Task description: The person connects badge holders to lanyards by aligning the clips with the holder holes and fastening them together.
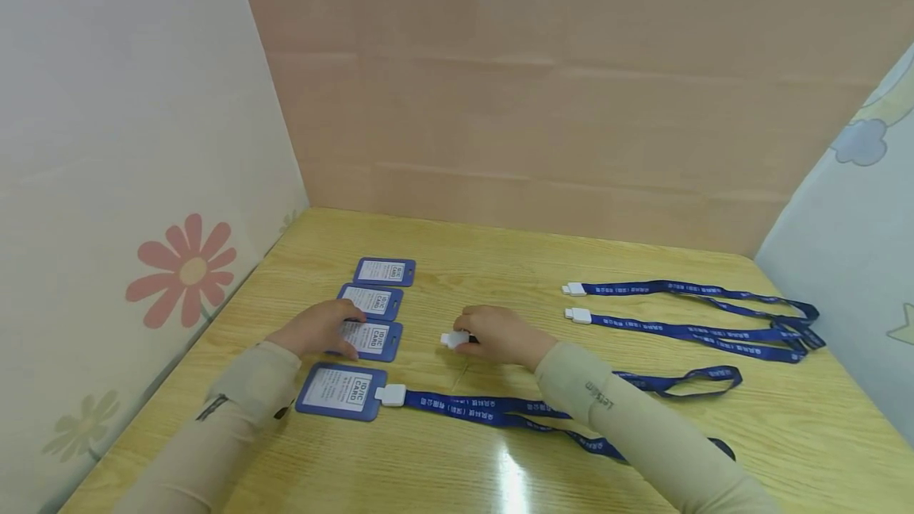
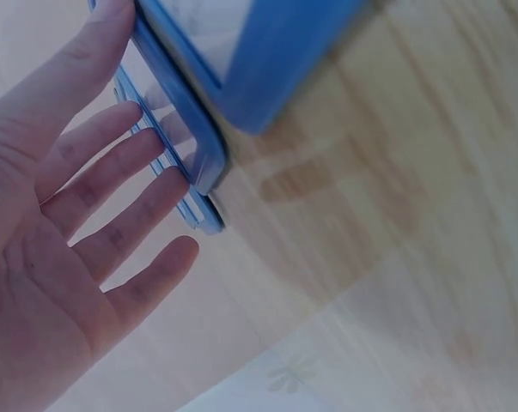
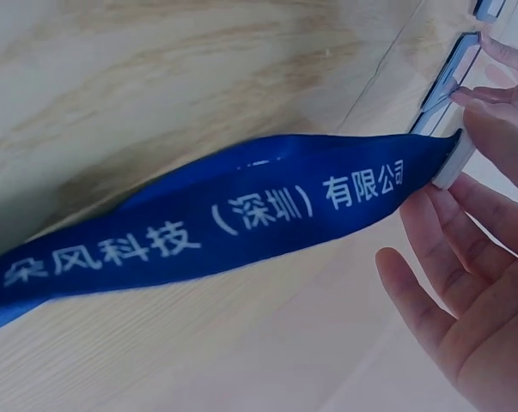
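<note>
My left hand (image 1: 321, 329) reaches over the left end of a blue ID card holder (image 1: 374, 339), thumb at its near edge and fingers toward its far edge. In the left wrist view those fingers are spread and nearly straight. My right hand (image 1: 500, 335) pinches the white clip (image 1: 455, 339) of a blue lanyard (image 3: 241, 206), just above the table. The lanyard's strap runs back under the right forearm and shows again beyond it. Nearer to me lies another card holder (image 1: 341, 391), its slotted end joined to a second lanyard's white clip (image 1: 390, 395).
Two more card holders, the farthest one (image 1: 384, 271) and its neighbour (image 1: 374, 301), lie beyond the left hand. At the right lie two loose lanyards, a far one (image 1: 628, 288) and a nearer one (image 1: 643, 325). Walls (image 1: 500, 141) bound the wooden table (image 1: 457, 260) behind and on both sides.
</note>
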### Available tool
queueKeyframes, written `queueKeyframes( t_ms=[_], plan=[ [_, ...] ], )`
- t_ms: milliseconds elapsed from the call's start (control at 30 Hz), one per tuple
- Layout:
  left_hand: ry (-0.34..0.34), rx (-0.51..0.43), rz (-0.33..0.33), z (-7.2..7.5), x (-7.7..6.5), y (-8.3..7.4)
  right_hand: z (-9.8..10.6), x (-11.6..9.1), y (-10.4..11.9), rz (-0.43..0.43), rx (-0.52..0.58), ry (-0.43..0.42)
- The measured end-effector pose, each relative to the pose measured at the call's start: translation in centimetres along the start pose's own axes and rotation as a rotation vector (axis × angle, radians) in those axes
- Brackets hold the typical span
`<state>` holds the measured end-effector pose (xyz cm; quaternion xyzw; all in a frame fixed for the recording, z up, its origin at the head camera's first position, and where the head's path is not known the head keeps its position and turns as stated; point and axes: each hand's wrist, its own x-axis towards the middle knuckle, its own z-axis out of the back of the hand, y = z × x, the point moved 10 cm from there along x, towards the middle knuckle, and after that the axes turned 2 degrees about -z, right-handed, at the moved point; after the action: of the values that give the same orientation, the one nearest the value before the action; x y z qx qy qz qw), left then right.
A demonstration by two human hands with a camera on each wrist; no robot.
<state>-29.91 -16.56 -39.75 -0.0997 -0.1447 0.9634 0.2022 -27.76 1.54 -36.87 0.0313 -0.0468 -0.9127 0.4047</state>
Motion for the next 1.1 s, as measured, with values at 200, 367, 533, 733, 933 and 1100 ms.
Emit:
queueKeyframes(
  t_ms=[200,367,533,733,933,1100],
  plan=[
    [0.007,-0.018,0.03,0.0,0.1,0.0,-0.1,0.4,0.2,0.005,0.013,0.001],
    [0.014,-0.007,0.046,-0.1,0.3,0.2,-0.3,0.7,0.2,-0.011,0.019,0.016],
    [0.022,-0.002,0.054,-0.1,0.3,0.1,-0.6,1.0,0.4,-0.001,0.006,0.023],
    [0.024,-0.004,0.06,-0.3,0.5,0.2,-0.9,1.5,0.7,0.009,-0.007,0.024],
    [0.02,0.009,0.057,-0.3,0.5,0.1,-1.2,1.9,0.9,0.004,-0.002,0.034],
    [0.021,0.007,0.068,-0.1,0.3,-0.1,-1.1,2.0,1.1,0.007,0.01,0.022]
  ],
)
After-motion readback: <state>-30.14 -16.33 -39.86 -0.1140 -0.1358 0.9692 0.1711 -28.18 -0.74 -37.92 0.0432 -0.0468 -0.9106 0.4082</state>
